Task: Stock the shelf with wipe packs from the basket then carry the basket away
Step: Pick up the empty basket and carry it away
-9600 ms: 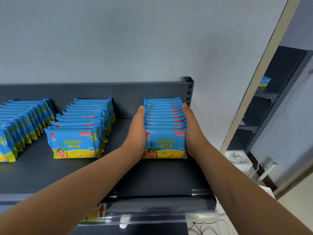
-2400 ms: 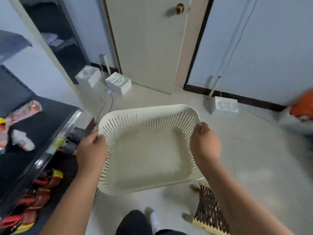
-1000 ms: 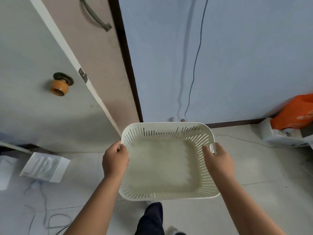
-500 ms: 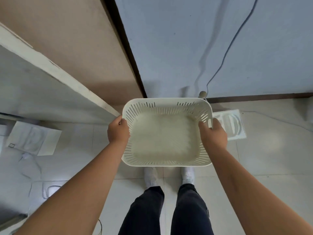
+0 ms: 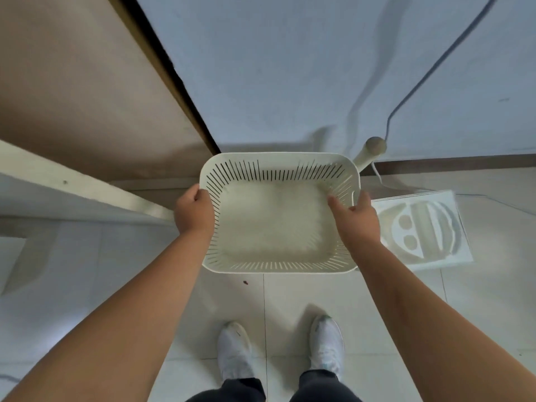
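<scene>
Fingers (image 5: 199,195) of the left hand (image 5: 193,216) curl over the left rim of the cream slotted basket (image 5: 278,171) and grip it. The right hand (image 5: 361,223) clamps the right rim, thumb inside the wall and the other fingers outside by the handle slot. The basket hangs above the tiled floor (image 5: 290,297), ahead of the person's white shoes (image 5: 235,352) and just left of a flat white box (image 5: 420,227) on the floor.

Fingers of left hand (image 5: 193,214) out of sight beneath basket (image 5: 278,154) rim
</scene>
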The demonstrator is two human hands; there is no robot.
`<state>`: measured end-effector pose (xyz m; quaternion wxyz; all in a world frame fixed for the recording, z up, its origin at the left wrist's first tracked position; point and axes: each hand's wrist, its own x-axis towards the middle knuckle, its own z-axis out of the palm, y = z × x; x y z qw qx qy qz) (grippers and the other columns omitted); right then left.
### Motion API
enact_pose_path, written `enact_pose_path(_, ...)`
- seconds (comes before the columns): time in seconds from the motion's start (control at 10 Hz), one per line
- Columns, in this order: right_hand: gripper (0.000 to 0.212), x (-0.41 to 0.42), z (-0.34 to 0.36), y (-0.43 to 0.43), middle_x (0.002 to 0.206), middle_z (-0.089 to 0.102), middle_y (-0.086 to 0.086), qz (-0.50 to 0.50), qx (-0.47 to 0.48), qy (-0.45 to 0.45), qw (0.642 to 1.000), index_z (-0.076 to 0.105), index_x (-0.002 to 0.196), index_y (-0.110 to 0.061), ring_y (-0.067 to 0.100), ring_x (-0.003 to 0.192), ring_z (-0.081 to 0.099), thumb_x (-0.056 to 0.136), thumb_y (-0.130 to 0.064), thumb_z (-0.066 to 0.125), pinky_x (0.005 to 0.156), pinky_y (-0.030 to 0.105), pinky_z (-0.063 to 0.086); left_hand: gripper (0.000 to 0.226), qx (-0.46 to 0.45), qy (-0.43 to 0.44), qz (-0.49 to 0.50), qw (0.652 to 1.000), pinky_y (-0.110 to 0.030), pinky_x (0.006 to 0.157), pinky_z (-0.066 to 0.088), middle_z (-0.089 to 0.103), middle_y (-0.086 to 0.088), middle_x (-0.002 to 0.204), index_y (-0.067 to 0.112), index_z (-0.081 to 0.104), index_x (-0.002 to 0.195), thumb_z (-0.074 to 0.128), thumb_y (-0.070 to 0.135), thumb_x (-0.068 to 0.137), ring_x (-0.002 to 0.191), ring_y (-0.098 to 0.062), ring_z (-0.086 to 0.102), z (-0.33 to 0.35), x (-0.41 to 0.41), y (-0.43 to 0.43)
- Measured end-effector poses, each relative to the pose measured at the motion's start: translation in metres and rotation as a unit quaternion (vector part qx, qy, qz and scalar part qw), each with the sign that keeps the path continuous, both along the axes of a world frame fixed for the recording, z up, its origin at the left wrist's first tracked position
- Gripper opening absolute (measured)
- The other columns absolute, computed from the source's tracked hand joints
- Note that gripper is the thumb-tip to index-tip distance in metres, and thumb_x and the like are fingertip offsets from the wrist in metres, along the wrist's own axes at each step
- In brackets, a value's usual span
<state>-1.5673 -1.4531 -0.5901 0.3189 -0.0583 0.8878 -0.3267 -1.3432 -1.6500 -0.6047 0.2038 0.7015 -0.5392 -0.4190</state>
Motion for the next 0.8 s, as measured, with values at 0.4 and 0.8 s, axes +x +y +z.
enact_pose_path(0.4,0.087,-0.029,-0.120,-0.031,0.134,0.056,0.008,0.048,-0.026,-0.019,0.998,0.035,0.151,-0.030,0.031,0.127,0.055,0.075,-0.065,0.059,0.108,0.052,0.046,0.021,-0.009,0.027,0.032,0.999,-0.030,0.062,0.035,0.057,-0.003,0.069,0.010,0.057,0.079,0.043,0.025,0.082,0.065,-0.018,0.044,-0.134,-0.029,-0.030)
enact_pose_path(0.8,0.078,-0.034,-0.076,-0.026,0.167,0.025,0.005,0.150,0.046,0.017,0.987,0.029,0.160,-0.020,0.030,0.152,0.025,0.094,-0.038,0.066,0.123,0.046,0.023,0.025,0.275,0.101,-0.026,0.956,-0.040,0.083,0.058,0.071,-0.011,0.112,0.016,0.062,0.119,0.063,0.026,0.097,0.096,-0.026,0.069,-0.057,-0.028,-0.056)
